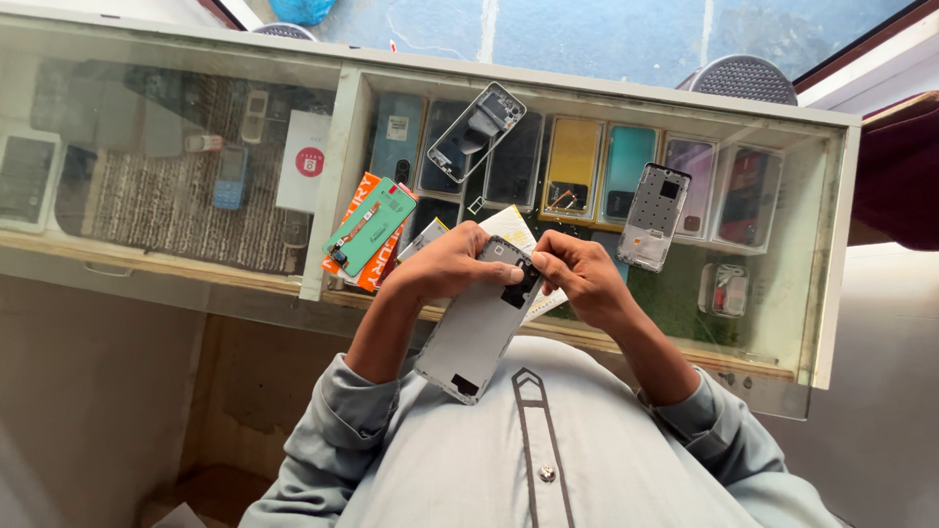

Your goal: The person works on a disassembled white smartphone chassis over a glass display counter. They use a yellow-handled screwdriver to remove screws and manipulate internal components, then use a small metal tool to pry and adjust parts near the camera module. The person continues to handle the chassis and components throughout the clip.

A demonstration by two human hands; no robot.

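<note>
I hold a grey phone frame (476, 330) over my lap, close against my shirt front, tilted so its lower corner points toward my belly. It is a flat, pale silvery plate with a dark cut-out near the bottom corner and a black patch near the top, where my fingers meet. My left hand (452, 262) wraps over its upper end, fingers curled down around the edge. My right hand (579, 274) pinches at the black patch on the top corner with thumb and fingertips pressed together.

In front of me stands a glass-topped desk (337, 176) with a pale frame. On the glass lie a green phone back (372, 227) over an orange packet (358, 220), a silver frame (476, 131) set at an angle, another perforated frame (655, 215), and a yellowish card (511, 228) just beyond my knuckles. Under the glass a row of coloured phone backs (599, 168) stands side by side; the left compartment holds small handsets on a woven mat (171, 196). The floor beyond is bluish.

What my right fingertips grip I cannot make out; my hands hide the frame's top edge, and reflections blur the case contents.
</note>
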